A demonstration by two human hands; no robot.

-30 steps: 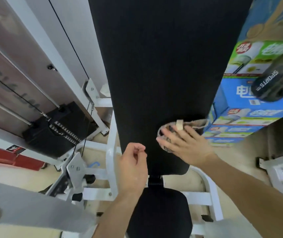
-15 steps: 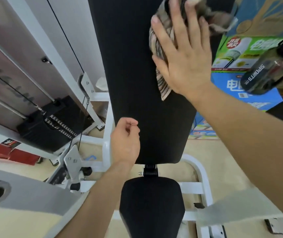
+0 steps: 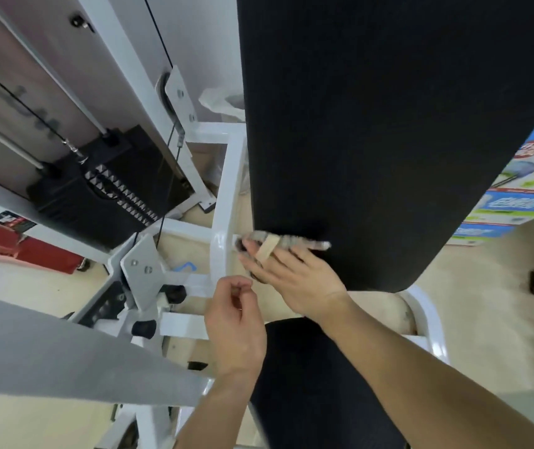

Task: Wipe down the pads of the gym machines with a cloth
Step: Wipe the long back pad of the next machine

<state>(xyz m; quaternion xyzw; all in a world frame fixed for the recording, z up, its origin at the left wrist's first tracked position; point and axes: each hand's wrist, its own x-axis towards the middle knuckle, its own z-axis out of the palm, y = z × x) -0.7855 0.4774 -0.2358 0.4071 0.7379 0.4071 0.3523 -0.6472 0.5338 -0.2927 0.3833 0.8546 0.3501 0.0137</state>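
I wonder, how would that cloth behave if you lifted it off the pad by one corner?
Likely floppy: the cloth lies bunched and folded under the right hand, following the pad's lower edge. Probably light, since flat fingers alone pin it against the pad. It would probably slide off and fall if released, as nothing else holds it there.

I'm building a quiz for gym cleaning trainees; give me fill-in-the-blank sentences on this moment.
The right hand presses the cloth on the lower ___ corner of the back pad.
The left hand holds ___.
The machine frame is painted ___.
Missing: left; nothing; white.
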